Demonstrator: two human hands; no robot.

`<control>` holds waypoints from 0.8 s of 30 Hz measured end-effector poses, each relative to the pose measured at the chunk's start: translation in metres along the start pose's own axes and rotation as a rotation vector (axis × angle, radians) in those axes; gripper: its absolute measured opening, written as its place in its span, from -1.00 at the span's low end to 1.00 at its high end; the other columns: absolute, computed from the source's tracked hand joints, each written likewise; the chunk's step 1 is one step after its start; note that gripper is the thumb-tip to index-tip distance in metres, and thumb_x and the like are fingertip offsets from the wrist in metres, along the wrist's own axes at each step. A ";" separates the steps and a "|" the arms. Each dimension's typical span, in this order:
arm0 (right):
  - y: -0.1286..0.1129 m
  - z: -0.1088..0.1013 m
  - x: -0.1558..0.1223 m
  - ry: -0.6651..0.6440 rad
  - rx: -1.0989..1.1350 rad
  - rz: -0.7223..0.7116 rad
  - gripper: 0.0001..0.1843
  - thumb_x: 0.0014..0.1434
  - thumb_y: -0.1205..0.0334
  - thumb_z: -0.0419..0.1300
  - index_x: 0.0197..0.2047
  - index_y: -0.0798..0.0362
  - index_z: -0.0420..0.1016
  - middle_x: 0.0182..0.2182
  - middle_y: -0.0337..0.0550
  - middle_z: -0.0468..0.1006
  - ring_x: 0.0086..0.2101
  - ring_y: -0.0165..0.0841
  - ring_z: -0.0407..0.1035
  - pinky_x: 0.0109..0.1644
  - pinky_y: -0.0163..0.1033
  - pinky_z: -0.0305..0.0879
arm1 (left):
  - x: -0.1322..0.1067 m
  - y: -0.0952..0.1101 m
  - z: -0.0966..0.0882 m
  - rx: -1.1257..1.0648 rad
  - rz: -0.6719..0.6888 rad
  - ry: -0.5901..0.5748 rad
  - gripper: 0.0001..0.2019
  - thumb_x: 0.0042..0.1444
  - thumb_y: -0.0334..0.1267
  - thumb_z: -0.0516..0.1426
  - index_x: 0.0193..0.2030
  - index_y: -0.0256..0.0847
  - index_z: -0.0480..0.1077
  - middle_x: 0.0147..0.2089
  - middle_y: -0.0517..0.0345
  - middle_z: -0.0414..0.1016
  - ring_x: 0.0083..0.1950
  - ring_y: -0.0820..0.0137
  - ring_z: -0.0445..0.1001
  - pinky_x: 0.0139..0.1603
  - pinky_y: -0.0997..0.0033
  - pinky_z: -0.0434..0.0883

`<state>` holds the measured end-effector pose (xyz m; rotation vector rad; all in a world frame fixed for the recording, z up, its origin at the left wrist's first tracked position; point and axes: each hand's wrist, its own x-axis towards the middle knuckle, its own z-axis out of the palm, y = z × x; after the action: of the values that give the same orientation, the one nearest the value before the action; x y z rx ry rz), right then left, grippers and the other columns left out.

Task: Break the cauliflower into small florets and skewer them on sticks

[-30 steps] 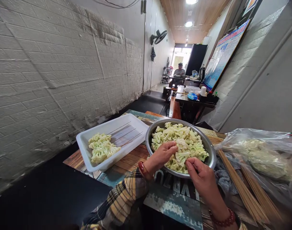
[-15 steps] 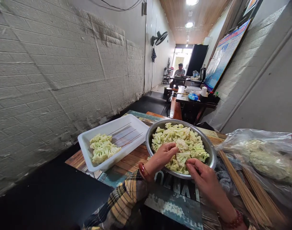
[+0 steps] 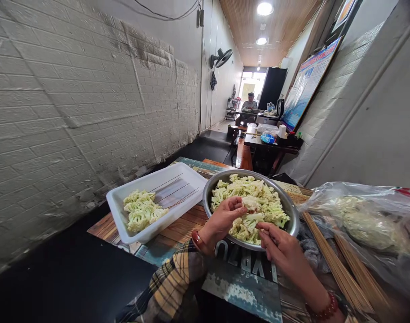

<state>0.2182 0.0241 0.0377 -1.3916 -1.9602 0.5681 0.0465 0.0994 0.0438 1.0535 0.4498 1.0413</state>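
Note:
Over a steel bowl [image 3: 294, 220] of cut cauliflower [image 3: 275, 211], my left hand [image 3: 221, 222] pinches a pale cauliflower floret [image 3: 251, 204] between thumb and fingers. My right hand [image 3: 281, 246] is closed in a pinch at the bowl's near side, its fingertips beside a second floret piece [image 3: 252, 220]. Whatever thin thing those right fingers may grip is hidden. Left of the bowl, a white plastic tray [image 3: 119, 220] contains cauliflower [image 3: 142, 211] threaded on several thin skewers [image 3: 169, 190] that point toward the bowl.
Bundles of wooden skewers [image 3: 336, 264] lie to the right, next to a clear plastic bag [image 3: 369, 220] of cauliflower. Wooden-patterned table [image 3: 178, 235] carries everything. Farther back are another table [image 3: 255, 140], a seated person [image 3: 250, 104] and a wall fan [image 3: 223, 58].
The view has shifted slightly, moving the scene left. My left fingers have adjusted on the floret, turning it a little; my right hand stays pinched close by.

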 end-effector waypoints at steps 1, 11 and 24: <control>-0.002 0.001 0.001 -0.002 0.004 0.009 -0.65 0.32 0.07 -0.12 -0.11 0.09 0.37 -0.55 -0.25 0.43 -0.59 -0.37 0.37 -0.38 -0.22 0.30 | 0.000 0.000 0.000 -0.009 0.012 0.020 -0.67 -0.08 -0.20 0.31 -0.19 -0.29 0.42 -0.25 0.06 0.52 -0.18 0.37 0.48 -0.04 0.39 0.32; -0.008 0.008 0.001 0.044 0.036 0.017 -0.67 0.31 0.07 -0.10 -0.15 0.07 0.38 -0.54 -0.28 0.41 -0.62 -0.40 0.32 -0.44 -0.26 0.27 | -0.003 0.001 -0.001 -0.039 -0.005 0.010 -0.73 -0.07 -0.17 0.29 -0.25 -0.29 0.47 -0.28 0.08 0.51 -0.21 0.39 0.48 -0.04 0.37 0.33; 0.003 0.016 -0.002 0.063 0.445 0.175 -0.64 0.23 -0.03 0.03 -0.18 0.09 0.42 -0.59 -0.33 0.36 -0.67 -0.48 0.22 -0.60 -0.36 0.14 | -0.002 0.004 -0.001 -0.036 -0.044 0.116 -0.59 -0.06 -0.33 0.21 0.01 -0.12 0.43 -0.20 0.15 0.45 -0.22 0.47 0.39 -0.19 0.48 0.30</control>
<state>0.2092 0.0234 0.0240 -1.2799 -1.5468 0.9622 0.0433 0.0988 0.0465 0.9502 0.5442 1.0712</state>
